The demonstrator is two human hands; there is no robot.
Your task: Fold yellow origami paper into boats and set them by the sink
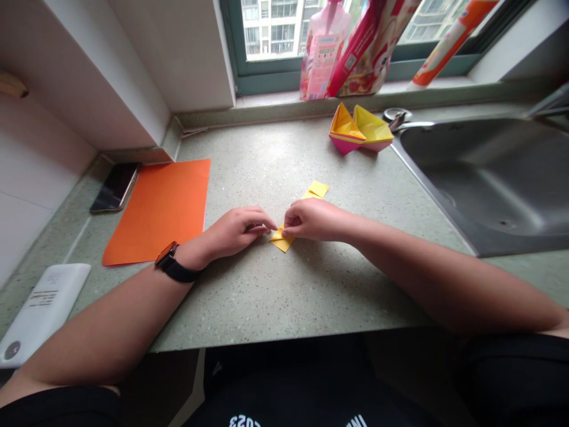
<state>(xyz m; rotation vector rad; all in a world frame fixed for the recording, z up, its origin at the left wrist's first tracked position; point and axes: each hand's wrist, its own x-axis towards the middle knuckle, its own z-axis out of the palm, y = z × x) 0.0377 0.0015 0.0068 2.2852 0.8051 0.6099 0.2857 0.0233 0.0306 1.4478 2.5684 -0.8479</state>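
A folded strip of yellow paper [283, 244] lies slantwise on the counter, its middle hidden under my right hand [315, 218]. The thumb and fingers of that hand are pinched on the strip near its lower end. From the left, my left hand [237, 231] reaches in with its index fingertip at the edge of the paper. A gap shows between its index finger and thumb, and nothing is held there. The strip's far end, with creased folds, pokes out beyond my right hand.
Orange paper sheets [166, 207] lie left of my hands, with a phone [116, 187] beside them. A white device [47, 308] is near my left forearm. Folded paper boats [349, 145] sit by the steel sink [502, 190]. Packages [324, 65] line the windowsill.
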